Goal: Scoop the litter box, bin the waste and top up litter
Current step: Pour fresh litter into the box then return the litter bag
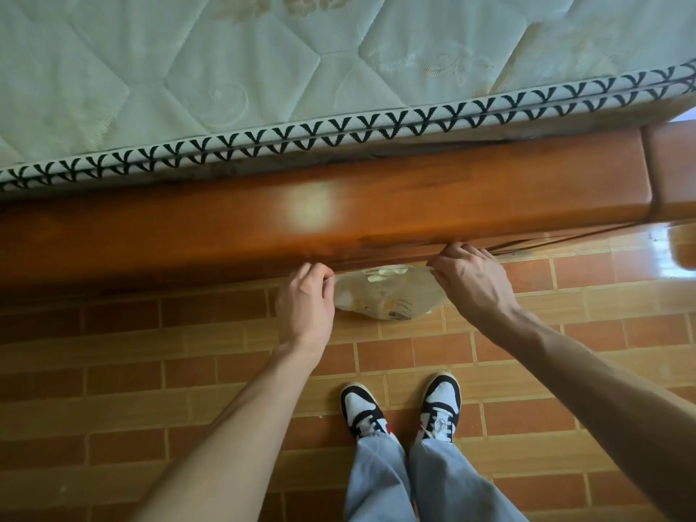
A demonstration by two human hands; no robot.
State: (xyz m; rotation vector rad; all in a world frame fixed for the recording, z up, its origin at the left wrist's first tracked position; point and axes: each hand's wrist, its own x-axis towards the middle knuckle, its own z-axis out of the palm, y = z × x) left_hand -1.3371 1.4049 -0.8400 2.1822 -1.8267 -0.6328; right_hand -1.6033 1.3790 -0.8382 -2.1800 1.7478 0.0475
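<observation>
Centre frame, I hold a pale plastic bag (388,295) by its top edge, just below the wooden bed rail (263,216). My left hand (305,299) pinches the bag's left corner with curled fingers; my right hand (470,276) grips the right corner, knuckles touching the rail. The bag hangs over the brick-patterned floor (150,371). My sneakers (403,405) stand at lower centre. A quilted mattress (263,50) fills the upper frame.
</observation>
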